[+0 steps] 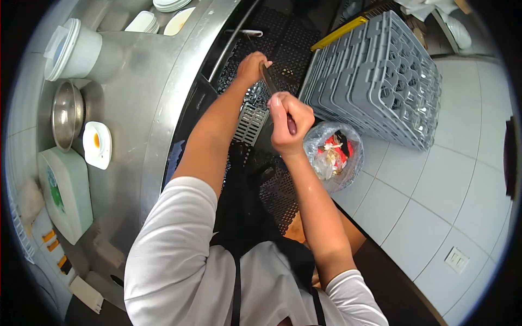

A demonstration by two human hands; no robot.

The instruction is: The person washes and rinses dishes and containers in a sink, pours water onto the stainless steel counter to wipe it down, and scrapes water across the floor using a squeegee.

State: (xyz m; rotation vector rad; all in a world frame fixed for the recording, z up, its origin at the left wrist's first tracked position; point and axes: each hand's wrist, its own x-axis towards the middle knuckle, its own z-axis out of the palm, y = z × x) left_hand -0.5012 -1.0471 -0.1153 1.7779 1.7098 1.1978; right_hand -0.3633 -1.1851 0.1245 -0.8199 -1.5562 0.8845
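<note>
My right hand (292, 120) is closed around the reddish-brown handle of a knife, and the handle's end sticks out below my fist. The dark, narrow blade of the knife (269, 81) slants away toward my left hand (252, 68). The fingers of that hand are closed at the far end of the blade; the tip itself is hidden. Both arms are stretched forward over a black perforated floor mat (280, 41), which looks wet. Below my hands lies a grey slotted drain grate (251, 124).
Grey glass racks (353, 81) holding glasses are stacked to the right. Beside them stands a lined waste bin (354, 173) with rubbish in it. On the left steel counter (136, 81) are a white bucket (84, 54), a metal bowl (66, 117) and a stained white dish (100, 155).
</note>
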